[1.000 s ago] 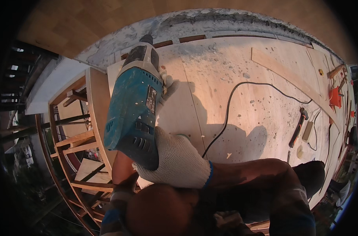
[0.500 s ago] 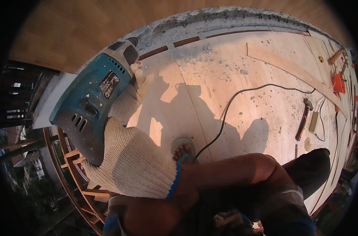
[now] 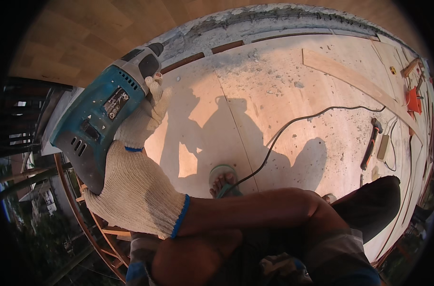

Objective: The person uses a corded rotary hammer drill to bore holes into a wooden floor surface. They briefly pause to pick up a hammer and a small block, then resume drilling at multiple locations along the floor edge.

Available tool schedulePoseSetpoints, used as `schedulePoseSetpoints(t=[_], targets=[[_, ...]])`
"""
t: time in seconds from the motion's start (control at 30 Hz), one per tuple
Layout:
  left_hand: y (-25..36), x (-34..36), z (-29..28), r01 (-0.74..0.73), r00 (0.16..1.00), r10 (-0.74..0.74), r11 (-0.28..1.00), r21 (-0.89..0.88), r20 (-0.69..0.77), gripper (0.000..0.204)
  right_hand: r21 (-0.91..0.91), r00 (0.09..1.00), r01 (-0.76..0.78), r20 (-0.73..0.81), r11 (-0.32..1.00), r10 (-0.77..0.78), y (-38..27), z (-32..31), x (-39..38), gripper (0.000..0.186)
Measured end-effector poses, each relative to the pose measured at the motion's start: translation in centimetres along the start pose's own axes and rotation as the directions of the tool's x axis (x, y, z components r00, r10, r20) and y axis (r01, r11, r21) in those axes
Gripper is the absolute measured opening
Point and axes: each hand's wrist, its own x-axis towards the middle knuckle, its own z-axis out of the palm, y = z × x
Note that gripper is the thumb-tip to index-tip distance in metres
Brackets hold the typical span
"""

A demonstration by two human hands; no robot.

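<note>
A teal and grey rotary hammer drill (image 3: pixel 95 107) is tilted on its side at the left, its black chuck (image 3: pixel 155 48) pointing up and right at the rough wall base. My right hand (image 3: pixel 136 193), in a cream knitted glove with a blue cuff, is closed round the drill's dark rear handle. Farther forward, my gloved left hand (image 3: pixel 143 117) grips the front part from the right side, its fingers up beside the grey nose. The drill hides part of that grip. Whether a bit sits in the chuck is hard to see.
Concrete crumbs and dust lie on the pale plywood (image 3: pixel 193 157). A black cable (image 3: pixel 293 119) curves across it past my sandalled foot (image 3: pixel 224 181). At the right are a claw hammer (image 3: pixel 371 143), a long board (image 3: pixel 345 76) and a red-orange object (image 3: pixel 413 101). A wooden ladder-like frame (image 3: pixel 102 229) stands lower left.
The drill and both my hands have shifted left, the right hand most clearly. My grip looks the same. The floor items have barely shifted in the picture.
</note>
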Motion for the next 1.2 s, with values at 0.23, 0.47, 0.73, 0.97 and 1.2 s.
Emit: schedulePoseSetpoints(t=[0.23,0.47,0.73,0.97,1.2], targets=[[0.6,0.1,0.2,0.000,1.000,0.000,1.000,0.006,0.010,0.062,-0.020,0.999,-0.015,0.046,1.000,0.016,0.1,-1.0,0.0,0.069],[1.2,-0.2,0.9,-0.007,1.000,0.006,1.000,0.017,0.017,0.061,-0.038,0.999,0.030,-0.020,0.999,-0.031,-0.3,0.4,0.2,0.073],[2.4,-0.5,0.7,-0.020,0.999,0.018,0.998,0.061,0.027,0.060,-0.002,0.998,0.064,-0.002,0.998,-0.064,-0.3,0.3,1.5,0.076],[0.4,3.5,0.2,-0.194,0.960,0.227,0.961,0.197,-0.164,0.058,-0.184,0.995,0.100,0.022,0.978,-0.097,2.1,-3.3,3.4,0.075],[-2.4,4.3,-7.9,-0.081,0.979,0.120,0.971,0.224,-0.167,0.065,-0.366,0.996,0.025,0.084,0.930,0.007,7.9,-6.4,1.8,0.074]])
